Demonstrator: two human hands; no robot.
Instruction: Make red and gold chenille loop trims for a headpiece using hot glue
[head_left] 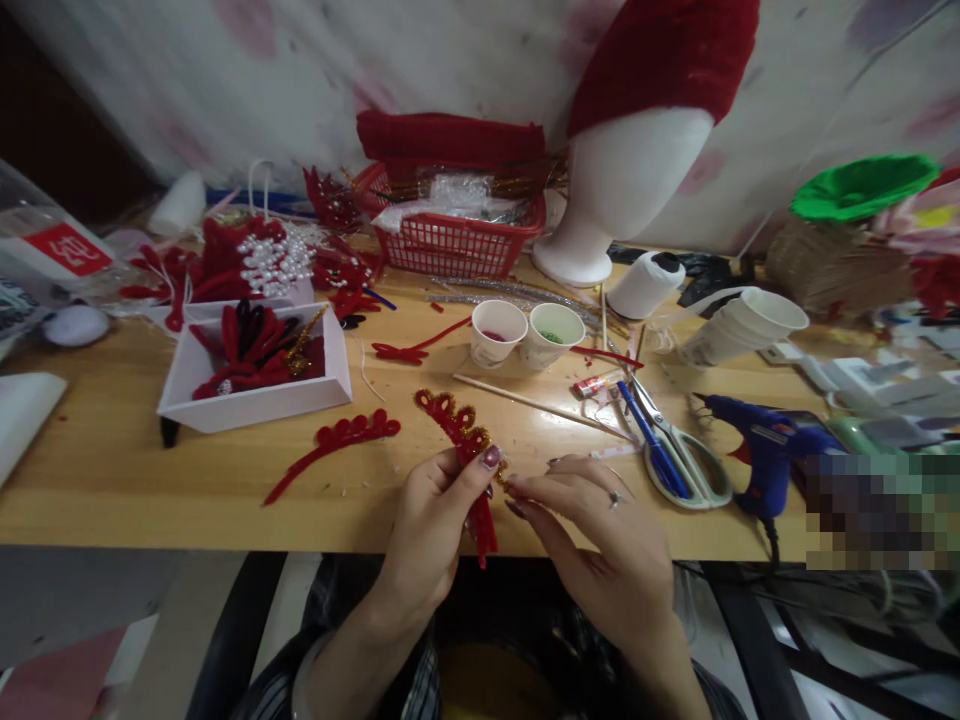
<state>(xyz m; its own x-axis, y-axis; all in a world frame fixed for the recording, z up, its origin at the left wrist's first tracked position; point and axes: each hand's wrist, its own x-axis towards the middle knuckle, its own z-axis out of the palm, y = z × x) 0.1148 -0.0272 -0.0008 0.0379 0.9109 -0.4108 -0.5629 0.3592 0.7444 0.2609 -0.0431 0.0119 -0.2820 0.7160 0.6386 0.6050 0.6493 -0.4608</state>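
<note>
Left hand [439, 505] closes on the looped red chenille piece [459, 425], right hand [600, 530] pinches gold trim [501, 478] beside the left thumb: edging step, probably needing steady tension next.

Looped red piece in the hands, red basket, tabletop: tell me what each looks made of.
Looped red piece: fuzzy, matte pile with glittery gold edging, likely chenille stem with tinsel. Red basket: thin moulded lattice, probably plastic. Tabletop: pale, smooth, faint grain and sheen, looks like varnished wood or laminate.
</note>
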